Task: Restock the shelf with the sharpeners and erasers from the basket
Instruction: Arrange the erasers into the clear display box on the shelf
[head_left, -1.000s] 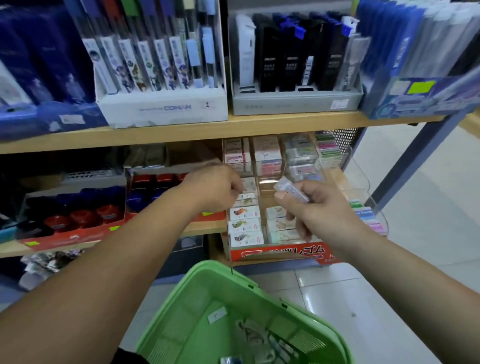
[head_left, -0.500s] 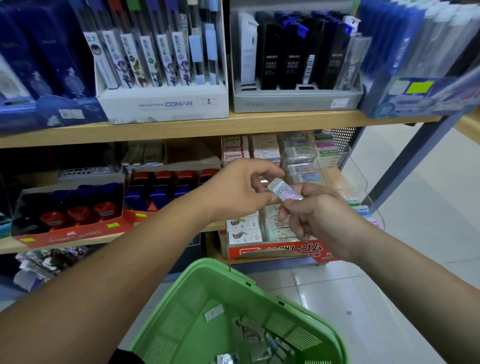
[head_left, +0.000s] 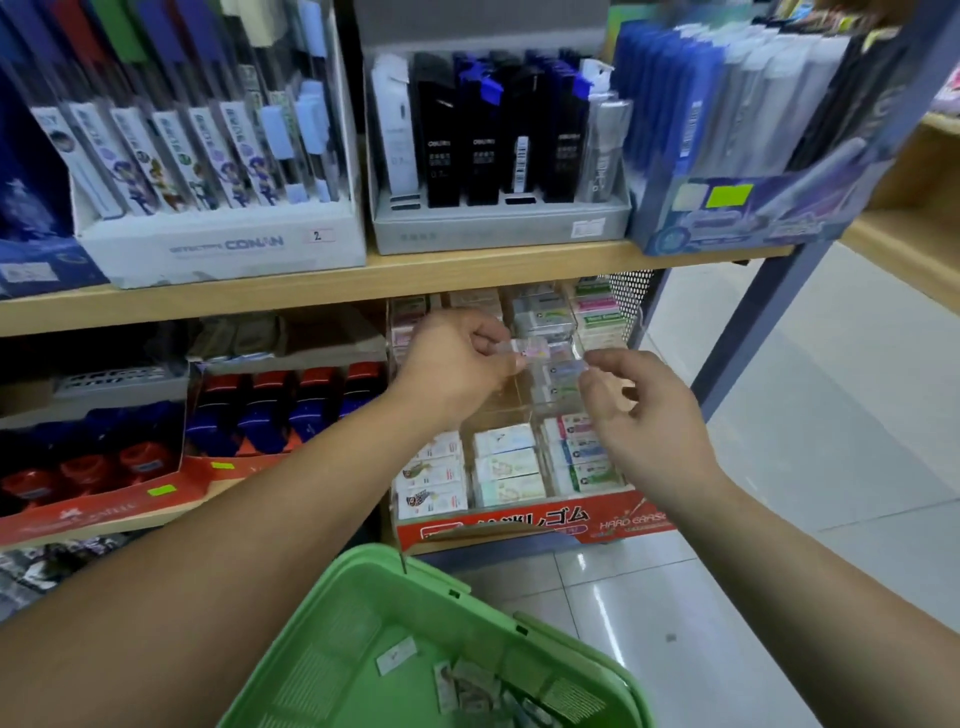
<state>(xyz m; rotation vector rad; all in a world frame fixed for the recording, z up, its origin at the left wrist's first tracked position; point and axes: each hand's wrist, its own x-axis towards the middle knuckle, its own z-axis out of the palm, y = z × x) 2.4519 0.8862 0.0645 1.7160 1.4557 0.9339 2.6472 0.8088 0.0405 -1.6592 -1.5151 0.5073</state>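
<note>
My left hand (head_left: 457, 358) pinches a small clear-wrapped eraser (head_left: 531, 347) by its end, in front of the upper tier of the clear eraser display (head_left: 550, 364) on the lower shelf. To the right and slightly lower, my right hand (head_left: 639, 415) hovers with loosely curled fingers and holds nothing. Rows of boxed erasers (head_left: 506, 462) fill the lower tier above a red display box (head_left: 519, 522). At the bottom, the green basket (head_left: 363, 597) holds several small wrapped items (head_left: 467, 686).
Red and blue sharpeners (head_left: 260, 415) sit in a red tray left of the erasers. The wooden upper shelf (head_left: 363, 280) carries boxes of pens and leads. A blue metal post (head_left: 748, 332) and shiny tiled floor (head_left: 779, 519) lie to the right.
The eraser passed from my right hand to my left. My left hand carried it up toward the upper tier, and my right hand let go and drew back to the right.
</note>
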